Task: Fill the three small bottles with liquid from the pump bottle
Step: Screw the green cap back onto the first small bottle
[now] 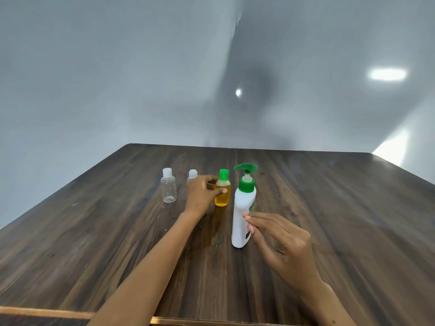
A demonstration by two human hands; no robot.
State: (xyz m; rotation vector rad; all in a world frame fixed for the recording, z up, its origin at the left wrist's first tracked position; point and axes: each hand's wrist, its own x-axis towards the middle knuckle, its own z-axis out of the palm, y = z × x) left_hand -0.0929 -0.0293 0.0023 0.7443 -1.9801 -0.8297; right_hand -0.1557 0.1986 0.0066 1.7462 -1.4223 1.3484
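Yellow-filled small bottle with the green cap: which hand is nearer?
Left. The left hand is at the yellow-filled bottle, thumb and fingers around its left side. The right hand is nearer the camera, by the pump bottle.

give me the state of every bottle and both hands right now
pump bottle: upright, pump on
green-capped small bottle: upright, capped, full of yellow liquid
middle small bottle: upright, mostly hidden, fill unclear
left small bottle: upright, capped, empty
left hand: grips green-capped bottle
right hand: holds nothing, fingertips beside pump bottle
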